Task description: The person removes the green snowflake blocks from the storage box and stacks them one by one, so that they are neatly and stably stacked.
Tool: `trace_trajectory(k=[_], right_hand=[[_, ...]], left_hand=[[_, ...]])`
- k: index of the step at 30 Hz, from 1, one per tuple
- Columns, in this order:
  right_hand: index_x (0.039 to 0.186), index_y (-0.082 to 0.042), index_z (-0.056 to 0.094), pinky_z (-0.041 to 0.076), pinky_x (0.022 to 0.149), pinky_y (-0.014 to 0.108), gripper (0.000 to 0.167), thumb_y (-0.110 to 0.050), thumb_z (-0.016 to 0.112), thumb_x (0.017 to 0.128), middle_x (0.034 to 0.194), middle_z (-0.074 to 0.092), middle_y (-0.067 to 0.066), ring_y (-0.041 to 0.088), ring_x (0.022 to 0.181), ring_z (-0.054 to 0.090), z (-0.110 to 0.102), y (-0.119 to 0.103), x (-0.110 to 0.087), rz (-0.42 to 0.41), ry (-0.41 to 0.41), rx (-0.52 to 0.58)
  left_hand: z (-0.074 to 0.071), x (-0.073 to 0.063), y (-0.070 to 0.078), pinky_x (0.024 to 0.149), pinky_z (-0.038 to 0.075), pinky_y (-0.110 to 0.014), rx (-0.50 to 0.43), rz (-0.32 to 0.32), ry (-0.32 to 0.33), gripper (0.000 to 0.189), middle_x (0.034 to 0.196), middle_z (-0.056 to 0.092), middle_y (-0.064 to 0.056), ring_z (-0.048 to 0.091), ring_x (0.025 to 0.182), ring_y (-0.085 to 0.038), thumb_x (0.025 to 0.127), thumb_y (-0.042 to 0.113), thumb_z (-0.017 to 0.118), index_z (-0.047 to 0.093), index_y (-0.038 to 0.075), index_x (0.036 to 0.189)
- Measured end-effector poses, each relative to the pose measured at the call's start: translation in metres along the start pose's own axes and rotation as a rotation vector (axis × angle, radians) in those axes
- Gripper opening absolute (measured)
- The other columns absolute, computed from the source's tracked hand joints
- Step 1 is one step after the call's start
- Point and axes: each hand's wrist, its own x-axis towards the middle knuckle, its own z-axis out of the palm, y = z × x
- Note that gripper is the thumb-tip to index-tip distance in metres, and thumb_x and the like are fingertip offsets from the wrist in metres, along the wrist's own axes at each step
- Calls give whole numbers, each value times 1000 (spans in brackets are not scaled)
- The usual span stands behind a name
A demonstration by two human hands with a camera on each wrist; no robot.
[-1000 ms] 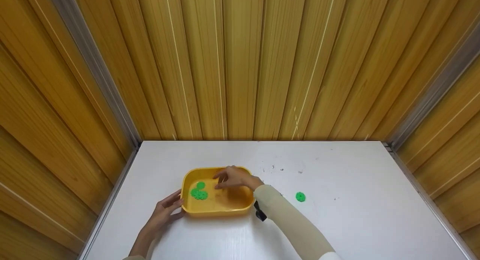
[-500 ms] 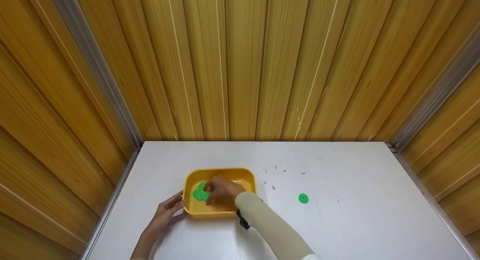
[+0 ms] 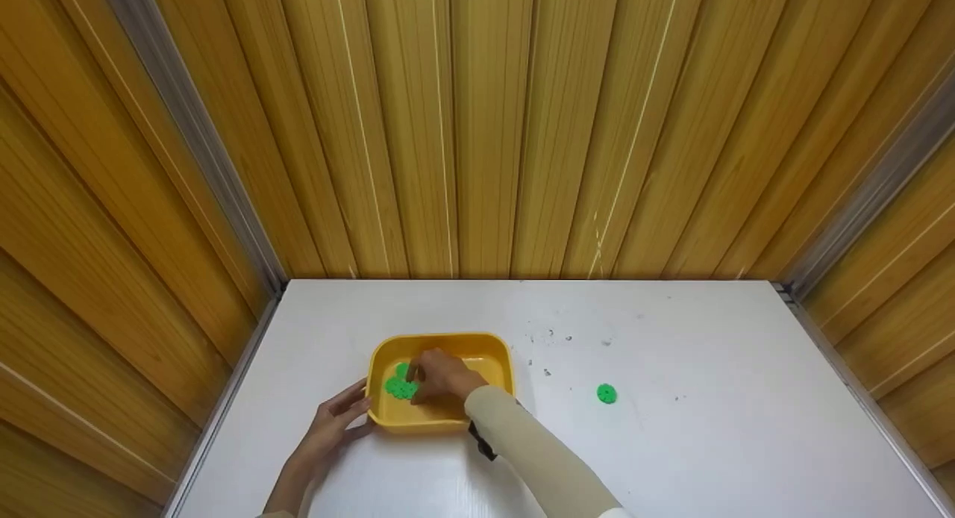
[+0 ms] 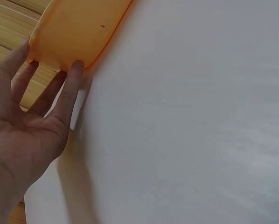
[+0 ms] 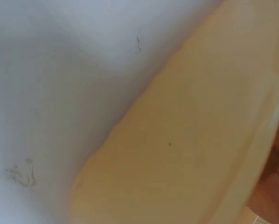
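Observation:
A yellow plastic tub stands on the white table in the head view. Several small green notched discs lie in its left half, partly overlapping. My left hand touches the tub's left end with its fingers extended; the left wrist view shows the fingertips against the outer wall. Inside the tub is my right hand, its thumb and forefinger down at the discs' right side. Whether these fingers pinch a disc is hidden. The right wrist view shows mostly the tub's outer wall and a sliver of that hand.
A single green notched disc lies on the table, right of the tub. Dark marks speckle the tabletop between them. Wood-patterned panels rise behind the table and along both sides.
My right hand has moved left and down within the tub, from its right part to the green discs, and has hardly shifted since half a second ago. My left hand stays at the tub's end.

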Motion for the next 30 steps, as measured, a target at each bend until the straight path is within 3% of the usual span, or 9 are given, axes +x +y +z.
trace_trajectory(k=[17,24,30], right_hand=[[108,-14,79,61,81,19,29,-27,87,83,100,77,-3,7,79,59,-5,-2,-4,-42,-16,-78],[112,-12,78,62,87,24,33,-24,87,82,105,78,0,9,89,66,-14,6,-11,-39,-53,1],[116,-10,77,62,84,21,34,-24,84,86,106,78,3,9,91,68,-29,17,-19,-132,-40,59]], left_hand=[[1,-2,2,99,63,-40,-10,-16,-13,62,154,45,-25,65,123,-28,99,29,69,47,11,153],[1,-4,3,100,63,-41,-4,-5,-26,62,154,45,-25,65,120,-26,100,30,67,45,11,155],[-2,-2,4,101,62,-38,-5,-13,-47,62,156,43,-23,65,120,-23,100,30,66,44,13,155]])
